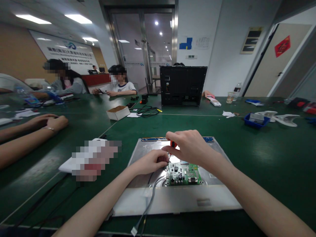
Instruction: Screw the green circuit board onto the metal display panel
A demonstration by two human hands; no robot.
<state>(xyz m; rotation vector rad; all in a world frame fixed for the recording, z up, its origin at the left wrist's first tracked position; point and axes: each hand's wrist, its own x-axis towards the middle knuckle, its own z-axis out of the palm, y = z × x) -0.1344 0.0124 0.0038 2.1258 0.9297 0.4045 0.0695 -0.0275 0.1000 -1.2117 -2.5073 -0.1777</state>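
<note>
My right hand (189,144) is closed round the red and black handle of a screwdriver (173,144), held upright with its thin shaft pointing down. Beside the shaft, my left hand (155,161) has thumb and fingers pinched together; what they hold is hidden. Both hands are over the upper left corner of a green circuit board (181,174). That board lies on the metal back of a flat display panel (214,199). A grey cable (152,197) runs from near the board over the panel's front edge and ends in a white connector (134,231).
A blurred-out white object (92,159) lies left of the panel, near another person's hands (55,122). Farther back are a cardboard box (118,113), black cables (148,112) and a black monitor housing (184,86). A blue tray (256,120) sits at the right on the green table (269,154).
</note>
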